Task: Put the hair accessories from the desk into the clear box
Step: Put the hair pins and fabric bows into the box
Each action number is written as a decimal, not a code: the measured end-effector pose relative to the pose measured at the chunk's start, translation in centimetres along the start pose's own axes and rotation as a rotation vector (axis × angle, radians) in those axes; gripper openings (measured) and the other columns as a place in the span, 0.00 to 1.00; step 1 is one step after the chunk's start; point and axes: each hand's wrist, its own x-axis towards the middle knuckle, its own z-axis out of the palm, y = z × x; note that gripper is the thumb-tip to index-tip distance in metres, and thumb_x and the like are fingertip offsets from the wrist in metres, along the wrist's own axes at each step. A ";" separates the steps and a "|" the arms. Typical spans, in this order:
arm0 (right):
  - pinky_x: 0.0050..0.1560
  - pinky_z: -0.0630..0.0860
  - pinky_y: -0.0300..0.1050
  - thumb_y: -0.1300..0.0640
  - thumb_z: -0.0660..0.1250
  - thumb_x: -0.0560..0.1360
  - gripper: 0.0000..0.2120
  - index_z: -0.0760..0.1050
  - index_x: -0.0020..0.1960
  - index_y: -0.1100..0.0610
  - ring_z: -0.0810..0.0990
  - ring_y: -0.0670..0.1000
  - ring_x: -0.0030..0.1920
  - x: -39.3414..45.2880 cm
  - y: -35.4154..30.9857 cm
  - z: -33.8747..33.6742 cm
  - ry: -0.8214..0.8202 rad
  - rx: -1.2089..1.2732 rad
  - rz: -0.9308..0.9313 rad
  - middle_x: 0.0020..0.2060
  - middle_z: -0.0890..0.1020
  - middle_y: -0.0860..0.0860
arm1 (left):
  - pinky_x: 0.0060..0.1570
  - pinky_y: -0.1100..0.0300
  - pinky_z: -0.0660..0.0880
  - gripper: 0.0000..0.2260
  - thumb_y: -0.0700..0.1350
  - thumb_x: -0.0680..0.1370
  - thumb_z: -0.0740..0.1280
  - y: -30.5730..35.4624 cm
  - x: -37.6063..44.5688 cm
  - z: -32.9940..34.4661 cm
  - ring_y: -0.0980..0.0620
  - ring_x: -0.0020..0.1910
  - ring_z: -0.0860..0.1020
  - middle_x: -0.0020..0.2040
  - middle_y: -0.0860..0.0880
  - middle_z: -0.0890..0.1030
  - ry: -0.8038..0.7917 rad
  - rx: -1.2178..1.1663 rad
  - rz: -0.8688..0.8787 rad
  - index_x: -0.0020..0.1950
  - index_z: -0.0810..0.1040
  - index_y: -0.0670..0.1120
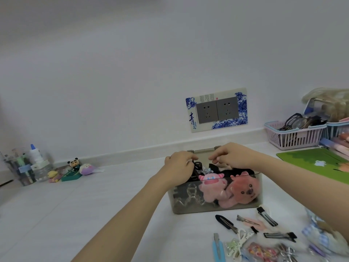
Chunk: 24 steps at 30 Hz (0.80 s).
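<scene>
The clear box [215,195] stands on the white table [105,201], in front of a double wall socket [217,110] with a blue flower frame. Both hands are over the open top of the box: the left hand [179,163] has its fingers [189,160] curled closed around a black hair claw [196,167] at the left end of the box, and the right hand [234,155] has its fingers [214,157] bent down and pinched together near the back rim, but I cannot tell what they hold. Inside the box lie a pink plush toy [211,187], a darker pink plush bear [243,190], transparent claw clips [188,195] and some black pieces. Just in front of the box, toward its right side, the remaining hair accessories lie on the table: a black snap clip [225,223], a pink clip [253,222], black duckbill clips [279,235], a blue clip [218,248] and a blurred heap of small coloured clips [262,249]. Both forearms cross the table on the way to the box, and the right forearm covers part of this heap. To the right of the box there are a green mat [311,161] and a pink basket [294,137] with glasses. Far to the left of the box, near the white wall [132,63], stand small toy figures [75,170] and a transparent holder with pens [22,167].
</scene>
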 end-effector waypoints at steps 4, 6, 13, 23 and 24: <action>0.43 0.68 0.28 0.59 0.61 0.77 0.13 0.78 0.58 0.52 0.77 0.44 0.49 -2.7 -0.1 -0.3 0.122 -0.100 -0.118 0.54 0.82 0.48 | 0.64 0.58 0.54 0.15 0.42 0.80 0.54 1.4 -1.6 -0.2 0.53 0.69 0.65 0.67 0.53 0.73 0.103 -0.070 0.043 0.63 0.74 0.51; 0.42 0.67 0.25 0.57 0.62 0.77 0.12 0.78 0.57 0.49 0.75 0.40 0.47 -5.0 -0.3 -0.4 0.210 -0.147 -0.205 0.52 0.82 0.46 | 0.67 0.58 0.55 0.14 0.42 0.80 0.56 2.4 -3.3 -0.1 0.54 0.68 0.66 0.65 0.54 0.74 0.175 -0.123 0.067 0.62 0.76 0.52; 0.49 0.68 0.29 0.57 0.65 0.74 0.11 0.80 0.53 0.46 0.74 0.37 0.49 -13.3 -0.2 1.1 0.166 -0.190 -0.384 0.46 0.82 0.41 | 0.43 0.70 0.68 0.09 0.46 0.78 0.62 3.0 -11.3 0.8 0.62 0.44 0.72 0.47 0.56 0.76 0.015 -0.136 0.060 0.54 0.79 0.53; 0.53 0.62 0.25 0.52 0.63 0.75 0.12 0.77 0.58 0.46 0.70 0.41 0.54 -14.5 1.1 6.3 0.085 -0.301 -0.403 0.49 0.77 0.38 | 0.45 0.69 0.71 0.09 0.52 0.73 0.70 -0.7 -17.1 1.3 0.61 0.38 0.74 0.50 0.56 0.75 -0.287 -0.156 -0.137 0.53 0.80 0.58; 0.52 0.61 0.24 0.52 0.63 0.75 0.12 0.78 0.58 0.46 0.69 0.41 0.54 -14.4 1.2 6.5 0.092 -0.299 -0.403 0.49 0.77 0.38 | 0.45 0.69 0.71 0.09 0.51 0.73 0.71 -1.0 -17.3 1.4 0.61 0.40 0.73 0.50 0.55 0.75 -0.288 -0.170 -0.135 0.53 0.80 0.57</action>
